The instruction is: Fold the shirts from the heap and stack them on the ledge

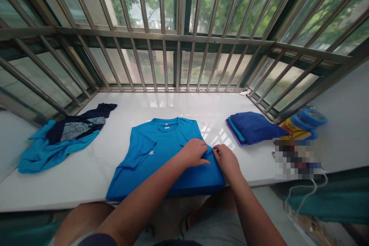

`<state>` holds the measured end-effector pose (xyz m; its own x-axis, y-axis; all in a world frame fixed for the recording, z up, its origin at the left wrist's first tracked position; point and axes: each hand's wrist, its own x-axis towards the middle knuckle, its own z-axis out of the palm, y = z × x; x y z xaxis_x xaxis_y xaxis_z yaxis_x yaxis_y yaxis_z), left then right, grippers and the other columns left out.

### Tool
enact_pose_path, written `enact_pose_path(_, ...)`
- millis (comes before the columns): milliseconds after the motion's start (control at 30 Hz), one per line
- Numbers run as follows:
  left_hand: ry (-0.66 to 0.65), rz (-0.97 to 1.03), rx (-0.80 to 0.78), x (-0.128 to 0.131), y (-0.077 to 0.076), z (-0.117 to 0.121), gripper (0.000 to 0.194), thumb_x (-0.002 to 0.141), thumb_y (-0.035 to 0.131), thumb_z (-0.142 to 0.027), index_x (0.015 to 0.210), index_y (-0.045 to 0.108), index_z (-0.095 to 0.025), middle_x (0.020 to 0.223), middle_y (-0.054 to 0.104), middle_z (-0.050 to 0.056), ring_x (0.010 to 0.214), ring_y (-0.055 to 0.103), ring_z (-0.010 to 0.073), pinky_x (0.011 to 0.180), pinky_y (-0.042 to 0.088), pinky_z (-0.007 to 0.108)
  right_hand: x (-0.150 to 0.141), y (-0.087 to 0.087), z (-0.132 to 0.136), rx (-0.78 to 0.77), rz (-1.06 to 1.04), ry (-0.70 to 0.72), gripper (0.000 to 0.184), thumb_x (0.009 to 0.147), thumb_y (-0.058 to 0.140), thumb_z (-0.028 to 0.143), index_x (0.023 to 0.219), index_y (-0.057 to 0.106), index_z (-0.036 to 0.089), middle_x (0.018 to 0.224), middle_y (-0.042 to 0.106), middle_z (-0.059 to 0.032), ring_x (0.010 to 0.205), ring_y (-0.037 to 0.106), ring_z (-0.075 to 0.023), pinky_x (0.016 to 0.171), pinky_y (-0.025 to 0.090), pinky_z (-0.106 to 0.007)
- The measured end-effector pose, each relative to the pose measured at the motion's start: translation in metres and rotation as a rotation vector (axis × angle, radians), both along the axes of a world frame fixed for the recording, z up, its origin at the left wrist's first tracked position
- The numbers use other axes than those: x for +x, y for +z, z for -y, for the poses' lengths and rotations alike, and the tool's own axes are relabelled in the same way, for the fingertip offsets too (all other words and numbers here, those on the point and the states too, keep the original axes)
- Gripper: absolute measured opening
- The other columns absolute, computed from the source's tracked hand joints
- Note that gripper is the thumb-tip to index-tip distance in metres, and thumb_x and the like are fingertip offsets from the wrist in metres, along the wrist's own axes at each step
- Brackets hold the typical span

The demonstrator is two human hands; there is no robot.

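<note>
A blue T-shirt (170, 161) lies front up on the white ledge, its collar toward the window and its lower edge hanging over the near side. One sleeve is folded inward over the chest at the left, beside a small white logo. My left hand (194, 153) reaches across the shirt to its right side, fingers bent and closed on the sleeve fabric. Just right of it, my right hand (227, 160) pinches the outer edge of that same sleeve. The fabric within my fingers is partly hidden.
Rumpled light blue and dark patterned clothes (60, 142) lie at the left. Folded blue and purple clothes (253, 127) sit at the right, near a blue-and-yellow container (300, 125) and a blurred patch. Metal window bars (164, 38) enclose the ledge (204, 103).
</note>
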<state>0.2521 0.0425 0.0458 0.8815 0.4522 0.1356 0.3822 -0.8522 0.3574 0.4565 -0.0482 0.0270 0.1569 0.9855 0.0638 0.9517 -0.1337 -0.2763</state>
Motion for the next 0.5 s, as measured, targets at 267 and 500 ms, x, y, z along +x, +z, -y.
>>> enact_pose_path(267,0.064,0.018,-0.065,0.016,-0.021,0.024,0.022,0.104,0.059,-0.031,0.119,0.074,-0.027,0.125,0.076,0.014,0.124,0.069,0.0338,0.111,0.053,0.049,-0.007,-0.004,0.003,0.195,-0.011,-0.035,0.032,0.108,0.045,0.030,0.117,0.074,0.019,0.113,0.076,-0.0139,0.106,0.069,-0.0269,0.098,0.051,-0.040)
enact_pose_path(500,0.179,0.013,-0.187,-0.046,-0.018,0.021,0.049,0.106,0.057,-0.045,0.151,0.062,-0.028,0.163,0.059,0.011,0.151,0.054,0.0323,0.131,0.038,0.053,-0.012,-0.003,0.008,0.020,0.105,0.243,0.036,0.107,0.052,0.027,0.135,0.074,0.022,0.138,0.074,-0.0120,0.121,0.068,-0.0300,0.105,0.053,-0.044)
